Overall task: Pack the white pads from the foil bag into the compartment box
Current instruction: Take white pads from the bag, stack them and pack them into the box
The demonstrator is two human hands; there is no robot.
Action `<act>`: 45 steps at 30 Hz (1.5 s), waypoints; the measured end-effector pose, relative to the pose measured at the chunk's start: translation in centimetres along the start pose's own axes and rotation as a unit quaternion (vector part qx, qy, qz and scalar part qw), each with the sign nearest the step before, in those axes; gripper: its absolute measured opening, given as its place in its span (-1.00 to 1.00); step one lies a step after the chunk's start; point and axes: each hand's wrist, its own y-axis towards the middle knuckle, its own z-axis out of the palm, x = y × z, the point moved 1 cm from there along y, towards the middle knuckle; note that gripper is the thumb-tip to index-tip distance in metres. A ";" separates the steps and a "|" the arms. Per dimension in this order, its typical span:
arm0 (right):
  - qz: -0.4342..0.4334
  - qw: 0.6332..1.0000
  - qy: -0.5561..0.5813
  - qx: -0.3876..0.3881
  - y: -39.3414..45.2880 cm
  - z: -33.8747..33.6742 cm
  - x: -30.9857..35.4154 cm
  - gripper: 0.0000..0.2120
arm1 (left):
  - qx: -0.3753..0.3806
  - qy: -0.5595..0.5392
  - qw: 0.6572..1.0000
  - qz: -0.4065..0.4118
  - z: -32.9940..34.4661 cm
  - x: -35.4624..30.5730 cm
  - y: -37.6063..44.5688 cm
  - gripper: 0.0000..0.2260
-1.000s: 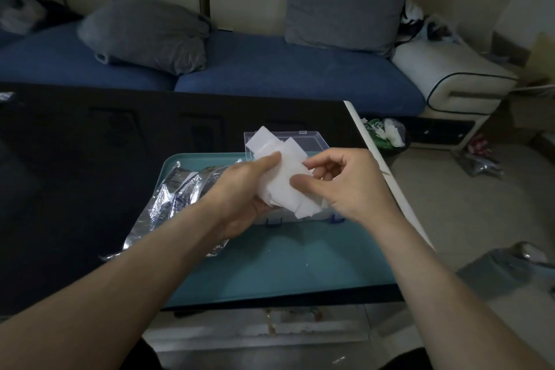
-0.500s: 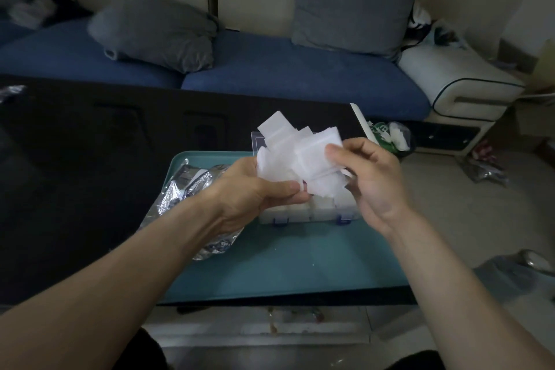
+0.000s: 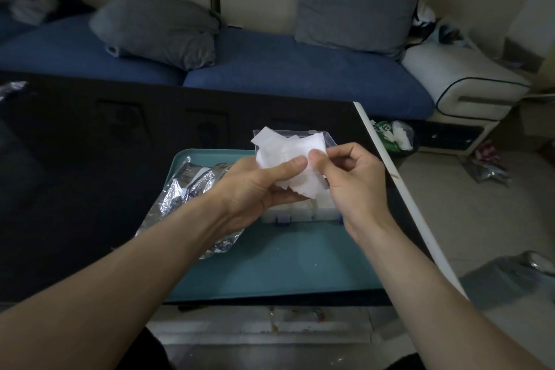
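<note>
Both hands are busy above the box: my left hand [image 3: 255,189] clutches a loose, fanned bunch of white pads [image 3: 288,156], thumb pressed across their face, while my right hand [image 3: 351,177] pinches the edge of one pad between thumb and forefinger. I judge this to be the separating step, peeling a single pad off the bunch before it goes into a cell. Beneath everything lies the dark, glossy counter [image 3: 90,159], and on it a teal tray [image 3: 270,267] with a smooth, matte floor and rounded corners. At the tray's left the foil bag [image 3: 186,198] lies crumpled and open, silver and crinkly, catching the light. Just behind my hands sits the compartment box [image 3: 297,213], clear hard plastic with blue latches and its lid raised; some cells look already filled with white, though my hands hide most of it. The pads are thin, soft, squarish and limp, with a zigzag edge, so next I need a gentle pull and a flat drop into a free cell.
</note>
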 end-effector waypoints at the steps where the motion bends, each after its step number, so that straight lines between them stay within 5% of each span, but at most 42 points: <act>1: 0.001 1.000 -0.003 -0.004 0.0 0.0 -0.1 -0.85 | -0.022 0.005 1.000 0.000 -0.2 0.1 0.1 -0.66; 11: 0.010 0.978 0.201 -0.056 2.1 -2.6 1.3 -0.83 | -0.070 0.134 0.988 0.015 -0.9 -0.2 -0.4 -0.85; 14: 0.015 0.973 0.209 0.093 2.4 -4.6 2.1 -0.87 | -0.085 0.234 0.968 0.021 -1.0 -0.8 -1.0 -0.86; 16: -0.016 0.973 0.073 0.218 1.7 -4.9 2.1 -0.83 | -0.079 0.291 0.953 0.026 -1.0 -1.1 -1.2 -0.85; 18: -0.059 0.964 -0.056 0.252 1.1 -4.0 1.4 -0.81 | -0.059 0.300 0.952 0.025 -1.0 -1.1 -1.1 -0.87; 23: -0.140 0.957 -0.184 0.173 2.0 -2.4 -0.7 -0.81 | -0.014 0.176 0.984 0.001 -0.5 -0.7 -0.7 -0.87; 27: -0.107 0.950 -0.247 0.156 2.2 -2.4 -1.3 -0.78 | 0.011 0.050 0.998 -0.028 -0.8 -1.1 -0.2 -0.76; 34: -0.033 0.978 -0.098 0.184 1.5 -2.9 0.0 -0.76 | -0.073 0.090 0.993 0.037 -0.9 -0.9 -0.5 -0.94; 40: -0.026 0.981 -0.043 0.185 1.5 -2.6 -0.2 -0.74 | -0.140 0.155 0.973 0.099 -0.5 -0.5 -0.3 -0.89; 45: 0.010 0.988 0.000 0.157 1.1 -1.9 -0.3 -0.61 | -0.134 0.101 0.981 0.094 -0.4 0.2 0.0 -0.79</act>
